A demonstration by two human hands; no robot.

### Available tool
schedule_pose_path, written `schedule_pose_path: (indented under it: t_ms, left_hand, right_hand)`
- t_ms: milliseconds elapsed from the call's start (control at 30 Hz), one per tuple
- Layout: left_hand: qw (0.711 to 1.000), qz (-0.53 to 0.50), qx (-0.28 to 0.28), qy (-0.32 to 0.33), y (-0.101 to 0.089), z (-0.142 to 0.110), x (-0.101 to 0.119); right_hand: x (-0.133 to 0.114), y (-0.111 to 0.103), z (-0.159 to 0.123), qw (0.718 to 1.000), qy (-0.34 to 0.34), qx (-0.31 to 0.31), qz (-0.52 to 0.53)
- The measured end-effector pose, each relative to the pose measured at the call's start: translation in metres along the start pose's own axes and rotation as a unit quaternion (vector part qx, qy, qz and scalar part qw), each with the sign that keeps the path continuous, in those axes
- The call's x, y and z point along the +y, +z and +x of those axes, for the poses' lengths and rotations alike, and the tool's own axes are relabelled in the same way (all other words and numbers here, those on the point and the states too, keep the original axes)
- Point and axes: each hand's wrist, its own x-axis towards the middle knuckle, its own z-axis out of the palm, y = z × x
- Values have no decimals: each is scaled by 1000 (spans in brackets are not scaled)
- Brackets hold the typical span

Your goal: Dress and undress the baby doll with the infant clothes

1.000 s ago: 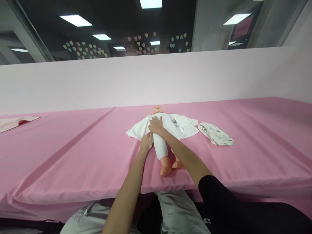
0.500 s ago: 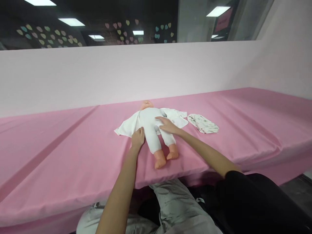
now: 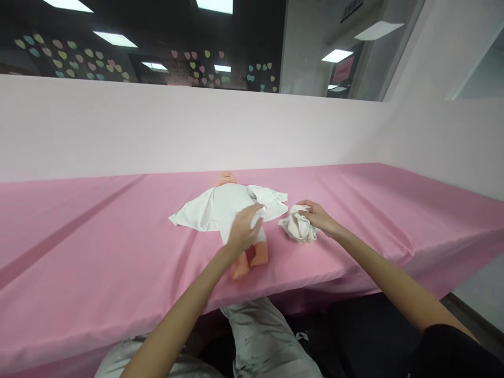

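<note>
A baby doll [image 3: 227, 202] with a white cloth body lies on its back, head toward the wall, feet toward me. A white baby shirt [image 3: 197, 212] is spread out beneath it, sleeves to both sides. My left hand [image 3: 244, 229] is over the doll's legs with its fingers apart, hiding part of them; nothing shows in it. To the right of the doll, my right hand [image 3: 318, 216] has its fingers closed on a crumpled, pale printed baby garment [image 3: 298, 226], whose exact kind I cannot make out.
The pink padded table [image 3: 98, 252] runs along a white wall [image 3: 157, 131], its front edge close to my knees. Above the wall is a dark window [image 3: 157, 31] with heart stickers. Another wall [image 3: 452, 136] borders the right side.
My right hand has left the doll and gone right to the printed garment, now bunched up and nearer the doll. My left hand has moved from the doll's side to above its legs.
</note>
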Motion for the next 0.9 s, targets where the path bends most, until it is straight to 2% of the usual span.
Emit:
schedule_pose_path:
  t_ms: [33,100,167,233,367,433,500,533,600,700,767,833,867,900]
  left_hand:
    - [997,-51,-49,11,4,6,19]
    - [982,-148,-114,5,4,23,51]
    - [975,-205,-84,15,-7,42,71]
    - [974,-216,-54,32,-30,62,78]
    - [995,-99,5,19,-88,99,66]
    - [999,-26,41,-5,-117,114,57]
    - [996,52,60,-33,-143,124,51]
    - [994,72,53,-54,-155,127,50]
    - [993,74,5,-93,-176,129,54]
    - [988,62,-89,-110,-198,124,69]
    - [985,82,-109,-105,-209,121,80]
    - [987,88,-110,-84,-220,121,89]
    - [989,80,-103,-66,-226,123,92]
    - [993,65,-89,-46,-232,127,93]
  right_hand:
    - [-21,1,-5,995,-17,4,103]
    - [-64,-1,-16,975,-61,4,212]
    - [-102,-8,-25,950,-75,-9,302]
    - [-130,-22,-29,931,-88,-39,352]
    - [-159,-55,-21,915,-117,-50,384]
    - [-164,-69,-11,926,-141,-55,346]
    - [-167,-79,0,948,-167,-81,257]
    - [-168,-83,5,959,-183,-92,196]
    - [-171,-87,14,967,-229,-95,53]
    - [-182,-93,22,938,-309,-54,-151]
    - [-194,-103,19,911,-330,-24,-247]
    - [-207,-120,11,903,-327,6,-280]
    - [-213,-131,6,910,-323,18,-260]
    - [-219,-142,2,924,-328,20,-194]
